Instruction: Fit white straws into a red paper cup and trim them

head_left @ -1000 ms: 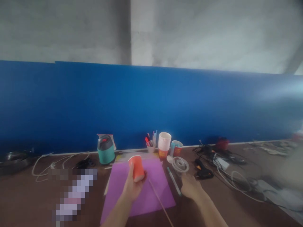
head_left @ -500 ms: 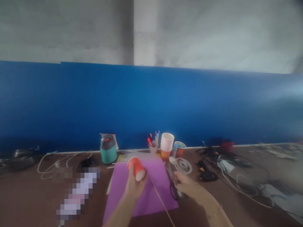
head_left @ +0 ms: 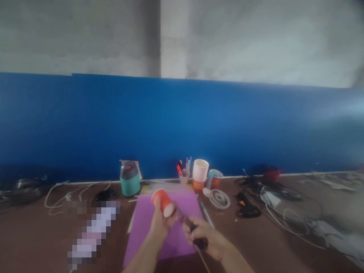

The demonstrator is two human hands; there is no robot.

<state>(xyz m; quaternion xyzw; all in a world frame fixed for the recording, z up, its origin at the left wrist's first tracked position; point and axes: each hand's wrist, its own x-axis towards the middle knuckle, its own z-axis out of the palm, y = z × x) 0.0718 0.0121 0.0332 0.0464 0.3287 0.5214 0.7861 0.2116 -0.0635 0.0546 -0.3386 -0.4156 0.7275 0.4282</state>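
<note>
My left hand (head_left: 161, 223) is closed round an orange-red paper cup (head_left: 162, 201), tilted so its white base faces down to the right. My right hand (head_left: 203, 237) grips dark-handled scissors (head_left: 200, 243). Their blades point up and left, close by the cup's base; whether they touch it I cannot tell. Both hands are over a purple sheet (head_left: 146, 223). A thin pale stick (head_left: 203, 259) runs below the right hand, its upper part hidden. A slim pale pen-like item (head_left: 207, 215) lies at the sheet's right edge.
Behind the sheet stand a teal-and-grey bottle (head_left: 130, 184), a pen cup (head_left: 183, 177), stacked paper cups (head_left: 200, 172) and another cup (head_left: 216, 180). A tape roll (head_left: 220, 199), a black glue gun (head_left: 247, 206) and tangled cables (head_left: 280, 227) lie to the right.
My right hand has picked up the scissors from the sheet's right edge and moved left toward the cup. My left hand holds the cup in nearly the same place.
</note>
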